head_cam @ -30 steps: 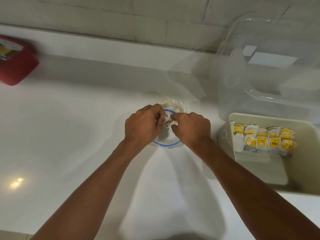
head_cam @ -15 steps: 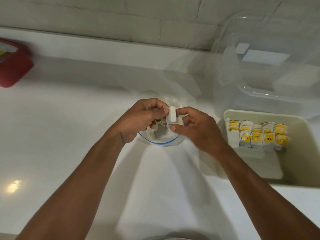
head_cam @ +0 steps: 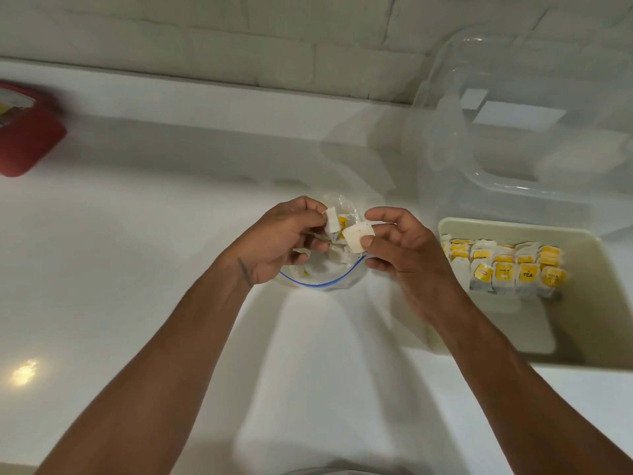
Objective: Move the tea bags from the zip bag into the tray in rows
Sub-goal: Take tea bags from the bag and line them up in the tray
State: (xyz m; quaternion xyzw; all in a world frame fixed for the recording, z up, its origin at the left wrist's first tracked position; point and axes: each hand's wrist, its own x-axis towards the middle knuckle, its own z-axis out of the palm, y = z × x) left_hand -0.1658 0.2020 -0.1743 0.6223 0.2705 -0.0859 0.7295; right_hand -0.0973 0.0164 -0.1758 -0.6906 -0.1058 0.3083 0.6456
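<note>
Both hands meet just above the open zip bag (head_cam: 318, 274), which rests on the white surface (head_cam: 137, 269) with its blue-lined mouth toward the person. The left hand (head_cam: 279, 243) pinches a yellow-tagged tea bag (head_cam: 332, 223) between thumb and fingers. The right hand (head_cam: 402, 255) pinches a plain white tea bag (head_cam: 356, 238) between thumb and forefinger, just beside the first. To the right, the cream tray (head_cam: 603, 303) holds rows of tea bags (head_cam: 503, 269) along its far side. A clear plastic tub (head_cam: 496, 173) stands behind the tray, and a red container (head_cam: 27, 145) sits far left.
</note>
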